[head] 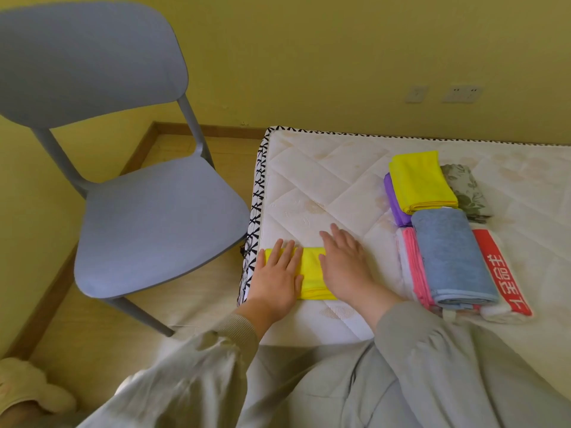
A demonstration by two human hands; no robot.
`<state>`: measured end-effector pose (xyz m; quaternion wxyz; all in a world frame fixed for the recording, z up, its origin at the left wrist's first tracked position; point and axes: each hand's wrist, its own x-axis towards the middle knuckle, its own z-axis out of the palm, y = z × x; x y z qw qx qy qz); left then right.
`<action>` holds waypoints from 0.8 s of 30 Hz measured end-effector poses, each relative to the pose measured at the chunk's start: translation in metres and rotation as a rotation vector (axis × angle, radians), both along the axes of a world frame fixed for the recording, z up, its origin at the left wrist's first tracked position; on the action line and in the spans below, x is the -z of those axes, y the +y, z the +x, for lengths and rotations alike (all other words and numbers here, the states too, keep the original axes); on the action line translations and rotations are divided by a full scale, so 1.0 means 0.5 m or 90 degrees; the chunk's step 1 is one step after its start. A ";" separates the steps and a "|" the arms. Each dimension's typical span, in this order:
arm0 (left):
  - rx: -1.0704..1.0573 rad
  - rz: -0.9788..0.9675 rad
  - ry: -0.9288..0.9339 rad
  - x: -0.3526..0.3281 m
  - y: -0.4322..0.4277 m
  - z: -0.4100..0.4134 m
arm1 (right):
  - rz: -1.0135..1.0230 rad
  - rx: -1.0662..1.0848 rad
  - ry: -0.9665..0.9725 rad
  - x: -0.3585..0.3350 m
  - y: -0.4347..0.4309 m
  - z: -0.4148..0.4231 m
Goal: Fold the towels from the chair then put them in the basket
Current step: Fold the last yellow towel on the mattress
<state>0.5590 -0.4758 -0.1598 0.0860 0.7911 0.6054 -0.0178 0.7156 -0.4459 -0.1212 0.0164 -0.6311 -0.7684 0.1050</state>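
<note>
A folded yellow towel (312, 273) lies near the front left corner of the white quilted mattress (324, 186). My left hand (278, 279) presses flat on its left part with straight fingers. My right hand (346, 267) lies flat on its right part, fingers reaching past its far edge. To the right sit folded towels: a yellow one (420, 180) on a purple one (394, 202), a blue one (451, 257) on a pink one (414, 267), a red-and-white one (500, 273) and a floral grey one (466, 189). The grey-blue chair (160, 223) stands left of the mattress with a bare seat. No basket is in view.
A yellow wall runs behind the mattress, with two sockets (445, 94) at the right. Wooden floor and a skirting board (40, 304) lie under and left of the chair. A beige slipper (27, 384) shows at the bottom left.
</note>
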 end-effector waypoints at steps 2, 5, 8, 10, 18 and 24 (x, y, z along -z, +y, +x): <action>0.002 -0.005 -0.007 0.006 0.001 -0.004 | -0.093 -0.055 -0.061 0.027 -0.003 -0.006; 0.016 -0.012 -0.011 0.013 -0.001 -0.014 | -0.146 -0.076 -0.108 0.056 -0.001 0.011; 0.014 -0.019 -0.022 0.021 -0.003 -0.020 | -0.170 -0.072 -0.132 0.070 0.003 0.021; 0.013 -0.017 -0.023 0.022 -0.003 -0.020 | -0.189 -0.065 -0.140 0.072 0.005 0.023; 0.007 -0.017 -0.025 0.025 -0.004 -0.021 | -0.172 0.237 0.333 0.022 0.033 0.012; 0.008 -0.026 -0.027 0.023 -0.003 -0.020 | -0.413 0.521 0.573 -0.021 0.034 0.061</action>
